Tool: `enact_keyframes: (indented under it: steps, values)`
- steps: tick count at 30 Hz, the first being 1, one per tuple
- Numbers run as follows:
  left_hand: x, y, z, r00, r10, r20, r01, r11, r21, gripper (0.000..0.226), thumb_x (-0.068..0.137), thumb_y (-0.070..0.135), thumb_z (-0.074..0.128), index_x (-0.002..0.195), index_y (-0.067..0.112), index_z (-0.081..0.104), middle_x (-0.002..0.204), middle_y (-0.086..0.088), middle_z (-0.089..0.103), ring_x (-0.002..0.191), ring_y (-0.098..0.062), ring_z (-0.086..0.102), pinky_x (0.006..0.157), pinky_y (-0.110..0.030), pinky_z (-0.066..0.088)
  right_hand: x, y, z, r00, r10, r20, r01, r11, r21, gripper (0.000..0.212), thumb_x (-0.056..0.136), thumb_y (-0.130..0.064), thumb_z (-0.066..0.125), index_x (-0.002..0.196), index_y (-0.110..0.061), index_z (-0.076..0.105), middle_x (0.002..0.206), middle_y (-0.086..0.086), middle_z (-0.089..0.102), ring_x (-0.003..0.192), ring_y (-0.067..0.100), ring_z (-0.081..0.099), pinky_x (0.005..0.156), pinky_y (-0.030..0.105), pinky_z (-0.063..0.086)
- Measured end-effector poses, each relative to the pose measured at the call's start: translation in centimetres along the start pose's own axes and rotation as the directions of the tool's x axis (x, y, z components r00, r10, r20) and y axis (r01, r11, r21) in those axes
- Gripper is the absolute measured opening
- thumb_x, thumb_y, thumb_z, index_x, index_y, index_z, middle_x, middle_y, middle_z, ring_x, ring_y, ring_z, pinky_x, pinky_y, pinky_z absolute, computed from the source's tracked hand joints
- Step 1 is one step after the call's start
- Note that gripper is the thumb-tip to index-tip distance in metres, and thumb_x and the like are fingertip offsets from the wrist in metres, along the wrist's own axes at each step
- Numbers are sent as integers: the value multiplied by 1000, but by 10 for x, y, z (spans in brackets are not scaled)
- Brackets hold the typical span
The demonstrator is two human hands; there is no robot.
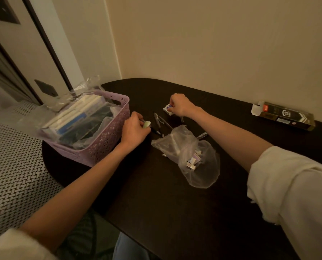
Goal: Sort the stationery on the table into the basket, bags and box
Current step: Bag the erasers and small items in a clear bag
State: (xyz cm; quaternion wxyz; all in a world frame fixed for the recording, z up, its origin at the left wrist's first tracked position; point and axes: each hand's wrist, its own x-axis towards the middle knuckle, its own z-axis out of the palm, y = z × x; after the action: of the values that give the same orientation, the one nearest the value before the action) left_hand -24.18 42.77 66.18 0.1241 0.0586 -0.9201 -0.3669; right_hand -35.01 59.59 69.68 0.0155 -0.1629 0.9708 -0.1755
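Note:
My left hand (134, 128) grips a pale green eraser (147, 124) just right of the lilac basket (107, 145), which is packed with notebooks and plastic-wrapped stationery. Farther back, my right hand (179, 105) pinches a small white and blue eraser box (167, 109) on the dark table (175, 203). Several pens (161, 121) lie between my hands. A clear plastic bag (192, 156) holding small boxed erasers lies in front of them. A long dark pen box (285, 115) with its flap open lies at the far right by the wall.
A wall runs close behind the table. A patterned woven surface (12, 166) lies left of the table beside the basket. Clear plastic bags (77, 94) stick up behind the basket.

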Motion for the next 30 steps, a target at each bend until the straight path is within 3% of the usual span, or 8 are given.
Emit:
enact_keyframes:
  steps: [8,13,15,17,19,21,23,30]
  values:
    - [11,2,0,992,-126,13,126,962,-242,40,83,12,73,118,7,54,93,2,61,89,-13,64,81,-32,56,16,-12,14,1000,0,31,4,991,-136,20,90,-15,63,107,-5,59,105,12,63,94,26,62,80,37,53]
    - [15,3,-3,991,-130,10,127,949,-289,35,84,13,72,115,11,55,100,0,63,83,-5,60,72,-20,52,13,-11,4,994,107,-21,-102,980,171,19,88,-9,63,106,-1,65,105,12,65,101,24,63,84,33,54]
    - [14,7,-6,991,-131,-15,121,945,-305,34,84,13,72,114,12,56,101,0,63,85,-5,61,75,-22,54,7,-12,-7,968,250,-32,-197,830,521,25,88,-7,65,112,-1,63,112,12,63,101,21,62,77,28,54]
    - [13,17,-10,992,-126,-32,108,936,-335,34,84,14,72,115,12,57,101,1,63,88,-7,62,80,-26,55,-6,-11,-19,922,368,125,-293,447,845,29,89,-2,60,118,-2,55,117,15,59,97,21,61,69,28,54]
    - [11,31,-12,994,-95,-52,70,931,-359,36,83,15,73,115,12,57,101,2,63,89,-7,62,80,-25,55,-24,-11,-30,887,337,315,-347,37,937,32,91,2,54,122,-2,49,117,16,55,96,22,58,72,31,52]
    - [10,46,-12,995,-43,-85,9,930,-368,36,82,16,74,114,13,58,100,2,64,87,-5,62,79,-23,54,-39,-10,-38,863,279,422,-370,-220,902,33,91,2,49,124,-3,47,113,15,52,93,22,55,72,32,50]
    - [7,62,-10,993,27,-115,-67,929,-363,35,81,17,75,112,11,59,98,2,64,86,-4,63,77,-21,54,-54,-10,-44,844,238,481,-403,-311,861,32,93,-3,46,125,-2,47,112,15,51,91,22,55,71,30,49]
    - [-8,99,2,959,254,-123,-277,932,-235,34,78,17,79,106,9,62,93,2,67,82,-5,64,73,-17,54,-100,-13,-65,851,144,505,-452,-290,844,35,98,-26,44,124,-3,50,99,14,54,83,20,55,75,32,49]
